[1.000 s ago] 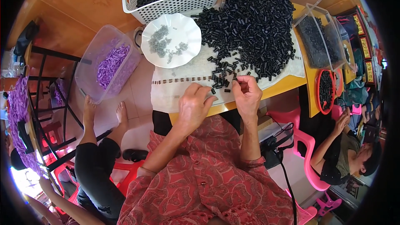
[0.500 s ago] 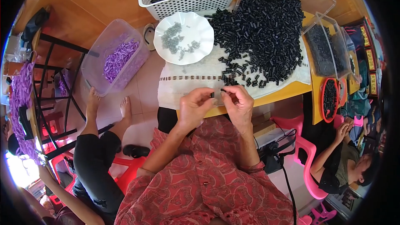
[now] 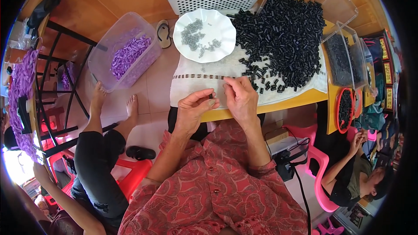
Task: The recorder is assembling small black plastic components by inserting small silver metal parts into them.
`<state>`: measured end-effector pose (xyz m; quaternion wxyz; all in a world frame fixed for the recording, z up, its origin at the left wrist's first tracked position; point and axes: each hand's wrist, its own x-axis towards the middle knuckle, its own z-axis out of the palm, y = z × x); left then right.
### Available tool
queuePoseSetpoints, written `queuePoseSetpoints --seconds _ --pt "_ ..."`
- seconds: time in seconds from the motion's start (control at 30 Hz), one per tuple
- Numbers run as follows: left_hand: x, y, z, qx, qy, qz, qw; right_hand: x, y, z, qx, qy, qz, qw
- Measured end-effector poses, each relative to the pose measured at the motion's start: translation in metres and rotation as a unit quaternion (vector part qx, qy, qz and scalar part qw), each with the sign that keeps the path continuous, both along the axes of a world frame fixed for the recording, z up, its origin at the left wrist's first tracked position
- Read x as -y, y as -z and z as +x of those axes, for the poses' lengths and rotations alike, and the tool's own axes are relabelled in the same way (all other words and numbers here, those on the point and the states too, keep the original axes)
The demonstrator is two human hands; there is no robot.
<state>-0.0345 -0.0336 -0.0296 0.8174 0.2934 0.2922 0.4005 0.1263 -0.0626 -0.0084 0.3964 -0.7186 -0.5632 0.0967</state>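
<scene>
My left hand (image 3: pixel 191 111) pinches a small black cylindrical piece (image 3: pixel 211 96) between thumb and fingertips, above the table's front edge. Just to its right and slightly higher, my right hand (image 3: pixel 242 102) is closed, its fingertips together over the cloth; whatever is between them is hidden. Past my hands, a white scalloped plate (image 3: pixel 224 28) bears small clear grey pieces (image 3: pixel 191 35). A large heap of black cylindrical pieces (image 3: pixel 287 35) spreads to the right of the plate, with strays close to my right hand. Beneath these lies a white cloth (image 3: pixel 185 89).
A white perforated basket (image 3: pixel 213 4) of black pieces stands behind the plate. Clear boxes (image 3: pixel 344 56) and a red-rimmed tray (image 3: pixel 345 128) sit at the right. On the floor at left is a clear tub (image 3: pixel 98 58) of purple pieces. People sit on both sides.
My right hand has moved away from the left, up and slightly forward over the cloth. The left hand keeps its black piece. The whole view has shifted a little.
</scene>
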Motion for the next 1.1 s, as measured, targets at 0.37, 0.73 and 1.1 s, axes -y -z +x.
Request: queuePoseSetpoints --seconds 0.37,0.73,1.1 --pt "0.001 -0.005 -0.007 0.023 -0.012 0.031 0.999 -0.017 0.007 -0.010 0.093 -0.004 -0.025 0.995" --pt "0.004 0.001 -0.012 0.034 0.009 0.027 0.999 0.009 -0.008 -0.015 -0.080 -0.054 0.008 0.995" --pt "0.004 0.014 -0.011 0.188 0.013 -0.128 0.974 0.030 -0.033 -0.034 -0.224 -0.100 0.000 0.969"
